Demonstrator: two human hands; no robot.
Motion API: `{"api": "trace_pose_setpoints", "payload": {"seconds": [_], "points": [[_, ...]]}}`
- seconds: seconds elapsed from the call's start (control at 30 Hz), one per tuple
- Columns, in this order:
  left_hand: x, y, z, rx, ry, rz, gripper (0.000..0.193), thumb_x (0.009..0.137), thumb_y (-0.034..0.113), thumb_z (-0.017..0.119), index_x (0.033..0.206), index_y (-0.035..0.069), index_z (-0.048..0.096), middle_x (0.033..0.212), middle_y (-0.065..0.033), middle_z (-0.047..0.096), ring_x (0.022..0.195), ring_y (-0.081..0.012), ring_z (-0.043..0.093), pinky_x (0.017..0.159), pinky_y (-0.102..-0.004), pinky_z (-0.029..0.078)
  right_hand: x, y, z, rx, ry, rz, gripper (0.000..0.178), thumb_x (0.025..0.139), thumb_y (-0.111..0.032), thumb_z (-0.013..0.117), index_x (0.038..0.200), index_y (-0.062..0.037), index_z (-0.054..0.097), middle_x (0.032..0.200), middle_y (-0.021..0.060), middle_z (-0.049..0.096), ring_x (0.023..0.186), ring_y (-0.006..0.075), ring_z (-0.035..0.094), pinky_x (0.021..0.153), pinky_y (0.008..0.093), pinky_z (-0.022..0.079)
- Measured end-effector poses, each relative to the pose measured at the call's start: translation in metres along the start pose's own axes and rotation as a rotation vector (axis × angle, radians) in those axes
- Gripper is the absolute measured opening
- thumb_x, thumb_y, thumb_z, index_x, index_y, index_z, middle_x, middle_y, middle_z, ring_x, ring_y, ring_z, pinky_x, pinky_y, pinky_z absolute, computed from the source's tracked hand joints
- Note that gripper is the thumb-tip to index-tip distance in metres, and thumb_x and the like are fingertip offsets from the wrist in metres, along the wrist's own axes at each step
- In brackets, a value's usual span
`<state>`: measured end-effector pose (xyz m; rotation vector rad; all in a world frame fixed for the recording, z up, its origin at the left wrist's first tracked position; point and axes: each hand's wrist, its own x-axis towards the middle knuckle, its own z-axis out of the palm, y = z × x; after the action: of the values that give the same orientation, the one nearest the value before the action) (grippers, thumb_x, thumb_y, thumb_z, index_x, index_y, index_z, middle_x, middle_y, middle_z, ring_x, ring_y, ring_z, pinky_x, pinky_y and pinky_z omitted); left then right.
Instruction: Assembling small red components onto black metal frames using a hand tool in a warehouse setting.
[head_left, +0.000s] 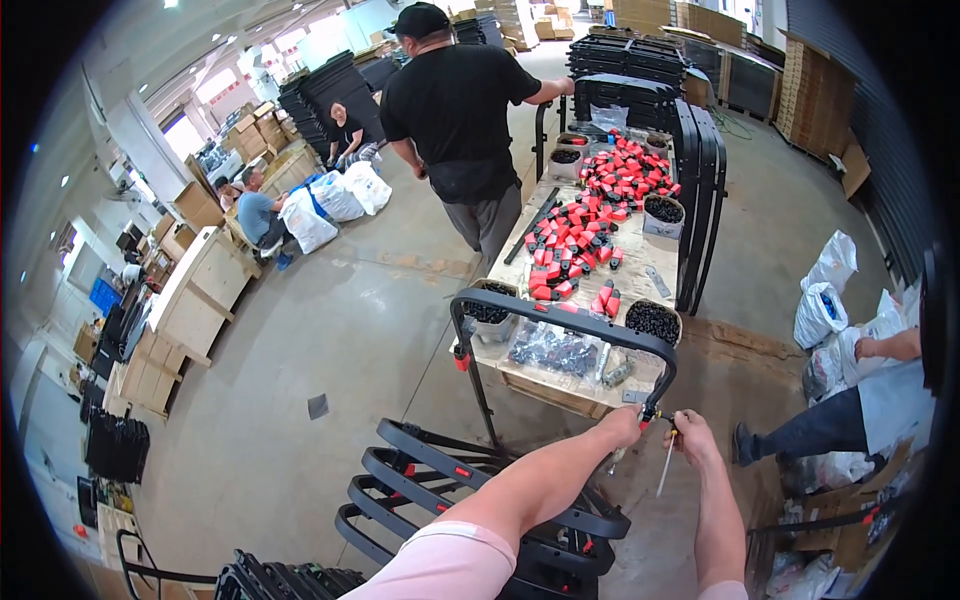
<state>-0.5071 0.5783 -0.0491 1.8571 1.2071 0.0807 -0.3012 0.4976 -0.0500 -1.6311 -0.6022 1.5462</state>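
Note:
A black U-shaped tube frame point(560, 316) arches over the near end of a wooden worktable. My left hand point(622, 424) closes on the frame's lower right end, beside a small red part there. Just right of it, my right hand point(693, 438) is closed around a screwdriver-like tool point(667, 465), with yellow at its upper end and a thin pale shaft slanting down. The tool's upper end is close to the frame end; whether they touch is too small to tell. Red-and-black plastic parts point(570, 240) lie heaped on the worktable point(632, 277).
Bins of black parts point(653, 320) and a clear bag point(555, 350) sit on the table. Black frames point(440, 475) are stacked below left; more lean on the table's right. A person in black point(455, 110) stands left of the table, another person point(810, 435) at right near white sacks point(822, 310).

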Motion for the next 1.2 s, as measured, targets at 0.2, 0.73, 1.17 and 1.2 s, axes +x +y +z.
{"api": "trace_pose_setpoints", "payload": {"seconds": [0.2,0.73,1.17,1.2], "points": [[-0.019,0.022,-0.034,-0.281,-0.239,-0.201,0.052,0.088,0.002,0.055,0.139,0.011,0.057,0.100,-0.0187,0.072,0.074,-0.0305,0.074,0.054,-0.0438,0.061,0.001,0.028,0.013,-0.617,0.218,-0.761,0.017,0.107,-0.016,0.049,0.115,-0.0030,0.055,0.088,0.0106,0.070,0.070,0.0163,0.068,0.063,0.0313,0.055],[-0.021,0.012,-0.036,-0.141,-0.227,-0.152,0.066,0.087,0.006,0.056,0.150,0.021,0.051,0.091,-0.0179,0.073,0.061,-0.0274,0.071,0.051,-0.0385,0.058,0.005,0.026,0.007,-0.568,0.145,-0.558,0.020,0.108,-0.022,0.049,0.113,-0.0037,0.054,0.085,0.0094,0.070,0.080,0.0147,0.069,0.071,0.0300,0.055],[0.000,-0.050,-0.014,0.101,0.126,0.170,0.043,0.087,0.024,0.068,0.124,0.003,0.062,0.097,-0.0235,0.071,0.084,-0.0350,0.073,0.069,-0.0460,0.057,0.003,-0.041,0.030,-0.162,-0.053,0.075,0.031,0.106,-0.034,0.055,0.115,-0.0046,0.056,0.079,0.0089,0.062,0.055,0.0154,0.059,0.045,0.0311,0.046],[-0.017,0.015,-0.031,-0.110,-0.176,-0.107,0.042,0.088,0.021,0.070,0.127,0.008,0.063,0.089,-0.0162,0.070,0.074,-0.0234,0.069,0.061,-0.0392,0.055,0.000,-0.018,0.007,-0.152,0.005,-0.036,0.032,0.106,-0.033,0.055,0.118,-0.0036,0.055,0.079,0.0096,0.063,0.058,0.0173,0.062,0.047,0.0327,0.050]]}}
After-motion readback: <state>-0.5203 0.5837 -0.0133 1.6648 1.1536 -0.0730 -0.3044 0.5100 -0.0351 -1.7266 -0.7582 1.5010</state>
